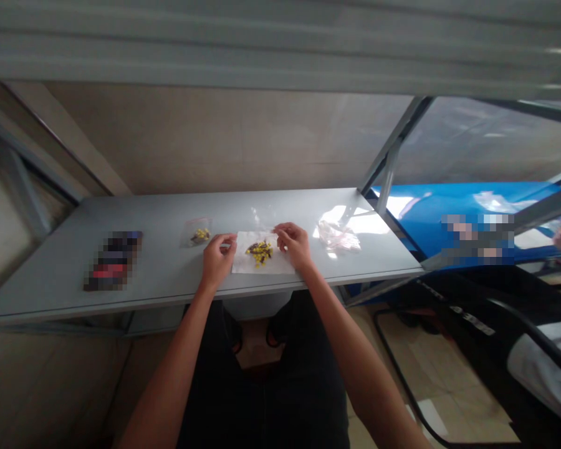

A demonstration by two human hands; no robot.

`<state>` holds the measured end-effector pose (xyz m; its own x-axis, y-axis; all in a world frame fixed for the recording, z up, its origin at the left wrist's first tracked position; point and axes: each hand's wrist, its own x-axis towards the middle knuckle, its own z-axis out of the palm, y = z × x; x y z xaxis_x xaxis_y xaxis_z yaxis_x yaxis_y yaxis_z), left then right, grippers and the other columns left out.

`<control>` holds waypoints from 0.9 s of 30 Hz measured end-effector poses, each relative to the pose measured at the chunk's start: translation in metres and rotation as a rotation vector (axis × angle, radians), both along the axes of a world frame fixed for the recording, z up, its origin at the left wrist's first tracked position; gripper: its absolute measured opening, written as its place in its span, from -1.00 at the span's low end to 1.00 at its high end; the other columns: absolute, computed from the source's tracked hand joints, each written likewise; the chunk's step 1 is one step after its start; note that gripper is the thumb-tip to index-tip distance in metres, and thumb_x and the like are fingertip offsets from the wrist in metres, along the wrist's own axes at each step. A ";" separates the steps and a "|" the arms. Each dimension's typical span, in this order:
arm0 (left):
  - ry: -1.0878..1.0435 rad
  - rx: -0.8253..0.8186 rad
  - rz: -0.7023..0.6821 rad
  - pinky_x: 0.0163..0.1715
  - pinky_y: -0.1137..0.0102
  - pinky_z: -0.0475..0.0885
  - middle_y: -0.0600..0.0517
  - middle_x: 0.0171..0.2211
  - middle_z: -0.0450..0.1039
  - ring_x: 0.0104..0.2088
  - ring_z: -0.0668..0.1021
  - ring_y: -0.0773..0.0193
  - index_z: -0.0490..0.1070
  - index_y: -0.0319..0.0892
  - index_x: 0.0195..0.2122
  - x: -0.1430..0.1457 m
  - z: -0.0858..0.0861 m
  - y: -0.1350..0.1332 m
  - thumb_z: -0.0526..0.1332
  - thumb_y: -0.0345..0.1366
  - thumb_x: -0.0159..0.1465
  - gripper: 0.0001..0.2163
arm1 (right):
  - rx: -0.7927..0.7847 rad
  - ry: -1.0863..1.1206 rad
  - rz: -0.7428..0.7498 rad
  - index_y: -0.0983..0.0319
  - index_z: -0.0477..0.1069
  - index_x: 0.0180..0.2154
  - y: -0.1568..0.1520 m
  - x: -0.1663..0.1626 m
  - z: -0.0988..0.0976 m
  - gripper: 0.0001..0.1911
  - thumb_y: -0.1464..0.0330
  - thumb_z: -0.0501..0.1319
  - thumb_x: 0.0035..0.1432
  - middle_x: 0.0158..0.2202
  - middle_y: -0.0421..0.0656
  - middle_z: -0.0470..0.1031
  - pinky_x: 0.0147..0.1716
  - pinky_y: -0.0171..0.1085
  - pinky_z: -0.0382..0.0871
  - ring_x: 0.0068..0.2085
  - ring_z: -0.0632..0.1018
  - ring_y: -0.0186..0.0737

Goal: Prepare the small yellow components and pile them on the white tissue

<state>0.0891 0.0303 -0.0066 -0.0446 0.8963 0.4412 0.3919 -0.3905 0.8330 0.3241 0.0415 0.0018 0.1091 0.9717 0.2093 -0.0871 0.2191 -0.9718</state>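
Note:
A white sheet [241, 264] lies near the front edge of the grey shelf, bearing a loose pile of small yellow and dark brown pieces [260, 252]. At its left edge is my left hand [219, 254], fingers curled and thumb and fingertips close together by the upper corner. My right hand [293, 243] is closed in a pinch over the sheet's upper right. Whatever either hand grips is too small or clear to make out. Faint shiny glints show just beyond the sheet. Left of my left hand lies a small clear bag [199, 232] with similar yellow pieces inside.
Several clear plastic bags [339, 237] lie heaped to the right in sunlight. A blurred-out dark and red item [113, 260] rests at left. Metal posts [393, 156] and an upper shelf [280, 50] frame the space. Another person sits at right by a blue table [416, 215].

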 end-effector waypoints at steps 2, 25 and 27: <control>0.022 0.007 -0.013 -0.25 0.38 0.55 -0.06 -0.18 0.60 -0.18 0.62 0.21 0.57 -0.17 -0.19 -0.003 0.001 -0.002 0.24 -0.25 0.29 -0.84 | 0.014 -0.036 -0.159 0.20 0.50 -0.29 -0.002 0.014 0.007 -0.78 0.18 0.30 0.12 -0.47 -0.20 0.56 -0.62 -0.33 0.14 -0.61 0.31 -0.39; 0.456 0.005 0.463 0.31 -0.20 0.18 -0.38 0.31 0.25 0.36 0.26 -0.33 0.43 -0.28 0.16 -0.006 0.008 -0.007 0.22 -0.45 0.21 -0.55 | 0.265 -1.035 -0.612 0.20 0.54 -0.07 -0.048 0.046 0.028 -0.71 0.40 0.09 0.29 -0.03 0.00 0.42 -0.38 -0.23 0.20 -0.27 0.46 -0.16; 0.470 -0.040 0.472 0.24 -0.22 0.24 -0.38 0.27 0.30 0.29 0.33 -0.34 0.42 -0.27 0.19 -0.006 0.007 -0.008 0.21 -0.42 0.24 -0.54 | 0.284 -0.951 -0.530 0.19 0.54 -0.12 -0.043 0.021 0.025 -0.72 0.43 0.08 0.27 -0.09 -0.03 0.44 -0.33 -0.23 0.28 -0.26 0.47 -0.17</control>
<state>0.0831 0.0224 0.0003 -0.2478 0.8438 0.4760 0.8381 -0.0598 0.5423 0.3448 -0.0013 0.0265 0.1721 0.7541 0.6339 0.8326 0.2325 -0.5027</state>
